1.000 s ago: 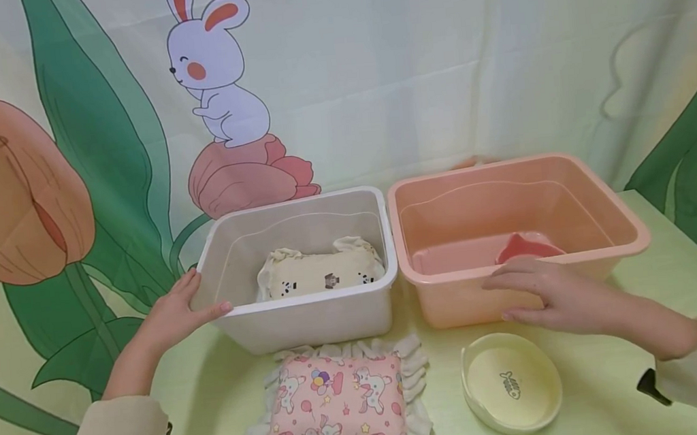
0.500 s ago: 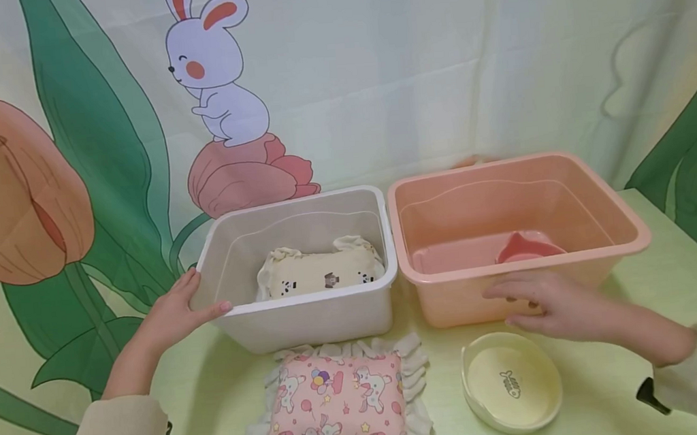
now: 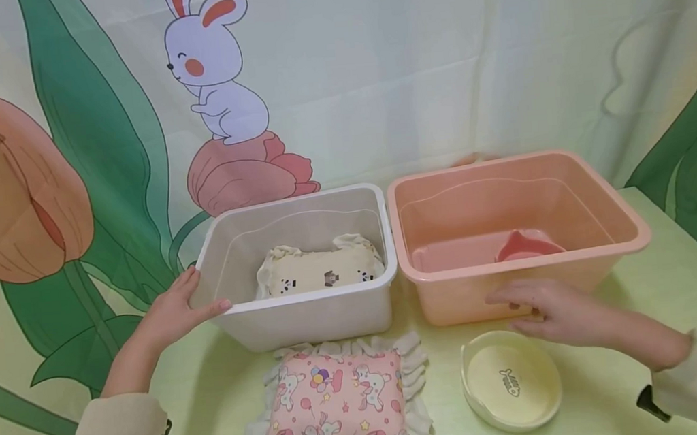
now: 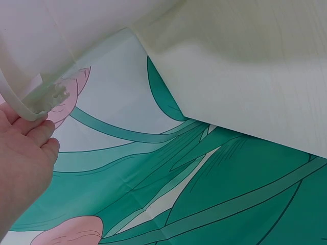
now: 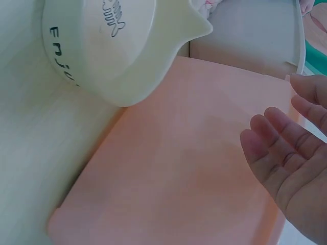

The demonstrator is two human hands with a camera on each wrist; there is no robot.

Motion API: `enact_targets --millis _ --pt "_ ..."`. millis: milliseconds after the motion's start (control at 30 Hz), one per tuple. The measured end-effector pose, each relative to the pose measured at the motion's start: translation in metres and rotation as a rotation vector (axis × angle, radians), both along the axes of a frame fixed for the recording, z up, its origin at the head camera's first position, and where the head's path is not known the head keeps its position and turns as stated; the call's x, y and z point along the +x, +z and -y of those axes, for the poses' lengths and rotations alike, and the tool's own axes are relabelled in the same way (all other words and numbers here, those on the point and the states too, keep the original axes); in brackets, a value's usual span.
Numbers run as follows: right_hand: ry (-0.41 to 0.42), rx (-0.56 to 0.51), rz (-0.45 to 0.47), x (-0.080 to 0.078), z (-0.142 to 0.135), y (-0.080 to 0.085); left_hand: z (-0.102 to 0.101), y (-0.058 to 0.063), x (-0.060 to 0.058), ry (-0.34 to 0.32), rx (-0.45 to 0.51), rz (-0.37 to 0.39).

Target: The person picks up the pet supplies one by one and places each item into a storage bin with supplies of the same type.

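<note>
My left hand (image 3: 168, 317) holds the left front corner of a whitish plastic tub (image 3: 308, 323), its thumb over the front rim. In the left wrist view, fingers (image 4: 40, 133) curl at the rim. A cream frilled pillow (image 3: 306, 272) with small animal prints lies inside that tub. My right hand (image 3: 555, 314) hovers in front of the pink tub (image 3: 453, 298), fingers loosely bent, with nothing in its grasp. Just below it stands a pale yellow bowl (image 3: 488, 401) with a fish drawing, lettered on its side in the right wrist view. A red dish (image 3: 526, 248) lies inside the pink tub, partly hidden.
A pink frilled pillow (image 3: 341, 402) with unicorn prints lies on the green table (image 3: 213, 419) before the whitish tub. The two tubs stand side by side against a printed cloth backdrop (image 3: 386, 71).
My right hand has dropped slightly away from the pink tub's front rim, towards the yellow bowl. The left hand, tubs, pillows and bowl stay in place.
</note>
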State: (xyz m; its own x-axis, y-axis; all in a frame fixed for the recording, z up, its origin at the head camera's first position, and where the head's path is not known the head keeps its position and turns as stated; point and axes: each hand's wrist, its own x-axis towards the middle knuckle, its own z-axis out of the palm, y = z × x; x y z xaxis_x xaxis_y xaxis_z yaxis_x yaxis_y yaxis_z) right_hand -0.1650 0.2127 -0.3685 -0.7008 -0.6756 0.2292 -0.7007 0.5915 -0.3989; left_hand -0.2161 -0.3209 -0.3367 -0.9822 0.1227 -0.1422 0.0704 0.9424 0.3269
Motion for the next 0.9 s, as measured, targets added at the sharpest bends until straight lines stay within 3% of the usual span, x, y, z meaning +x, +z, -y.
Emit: enact_targets --millis 200,600,900 --pt "-0.01 -0.006 0.045 0.0 -0.004 -0.007 -0.001 0.001 0.001 0.0 0.005 0.002" --pt "0.007 -0.08 0.029 -0.003 -0.011 -0.023 -0.001 0.003 0.001 -0.012 -0.004 -0.004" --pt "-0.056 -0.041 0.177 -0.004 -0.014 -0.031 -0.001 0.002 0.001 -0.008 -0.001 0.002"
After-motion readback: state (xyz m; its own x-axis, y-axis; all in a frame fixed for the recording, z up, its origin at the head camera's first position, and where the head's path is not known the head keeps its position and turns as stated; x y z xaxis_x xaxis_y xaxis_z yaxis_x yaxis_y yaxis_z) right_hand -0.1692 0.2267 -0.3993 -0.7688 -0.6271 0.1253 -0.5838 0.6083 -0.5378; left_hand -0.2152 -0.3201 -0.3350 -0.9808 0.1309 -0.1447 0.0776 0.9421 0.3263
